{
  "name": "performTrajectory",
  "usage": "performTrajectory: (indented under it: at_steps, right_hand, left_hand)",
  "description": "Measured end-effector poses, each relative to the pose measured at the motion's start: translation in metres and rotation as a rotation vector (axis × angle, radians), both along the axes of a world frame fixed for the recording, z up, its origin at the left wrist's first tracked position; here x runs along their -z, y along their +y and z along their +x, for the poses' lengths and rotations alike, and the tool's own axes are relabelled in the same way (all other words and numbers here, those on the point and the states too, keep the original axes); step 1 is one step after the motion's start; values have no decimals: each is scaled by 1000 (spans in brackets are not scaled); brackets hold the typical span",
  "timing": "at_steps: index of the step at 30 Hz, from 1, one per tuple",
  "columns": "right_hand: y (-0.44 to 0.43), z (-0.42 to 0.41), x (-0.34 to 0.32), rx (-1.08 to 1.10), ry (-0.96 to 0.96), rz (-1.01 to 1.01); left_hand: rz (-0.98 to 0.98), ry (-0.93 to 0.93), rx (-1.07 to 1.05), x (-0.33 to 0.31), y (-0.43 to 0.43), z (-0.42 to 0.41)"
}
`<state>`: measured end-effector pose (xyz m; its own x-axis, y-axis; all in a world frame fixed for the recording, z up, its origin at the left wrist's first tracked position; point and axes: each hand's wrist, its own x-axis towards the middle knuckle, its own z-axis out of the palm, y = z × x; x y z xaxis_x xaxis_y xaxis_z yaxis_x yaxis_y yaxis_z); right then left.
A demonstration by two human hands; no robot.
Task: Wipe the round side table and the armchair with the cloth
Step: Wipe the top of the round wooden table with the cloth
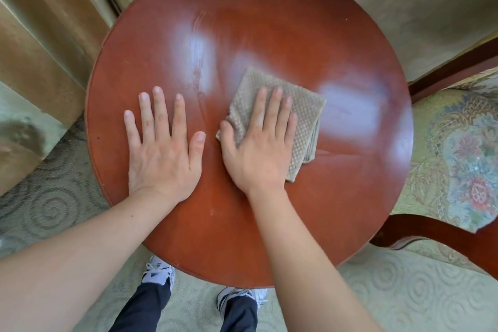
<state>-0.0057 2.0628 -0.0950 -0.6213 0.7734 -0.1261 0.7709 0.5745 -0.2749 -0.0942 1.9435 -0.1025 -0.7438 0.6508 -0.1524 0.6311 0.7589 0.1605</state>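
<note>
The round side table [269,27] has a glossy reddish-brown wooden top and fills the middle of the view. A folded grey-brown waffle-textured cloth [304,113] lies flat on it, right of centre. My right hand [258,143] presses down on the cloth with fingers spread, covering its left half. My left hand [161,143] rests flat on the bare wood to the left, palm down, fingers apart, holding nothing. The armchair [455,148] stands at the right edge, with a floral patterned seat and a dark red wooden frame.
Beige curtains [54,21] hang behind the table at the left. A pale wall lies beyond the table's far side. Patterned light carpet [390,291] covers the floor. My shoes [159,272] and dark trouser legs show below the table's near edge.
</note>
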Motion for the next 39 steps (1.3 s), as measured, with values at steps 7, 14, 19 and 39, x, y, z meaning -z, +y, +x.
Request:
performTrajectory:
  at_steps: [7,14,19,39]
  right_hand:
    - [-95,64,1,-19,-54,-35]
    - [-80,55,7,-55,-92,28]
    - [-7,16,11,-115,-21,101]
    - [110,-8,2,408,-72,-4]
  left_hand:
    - [-1,7,8,0,1,0]
    - [-7,21,11,0,1,0]
    - [-29,27,15,0,0,0]
    - [-21,-14,10,-3,0,-1]
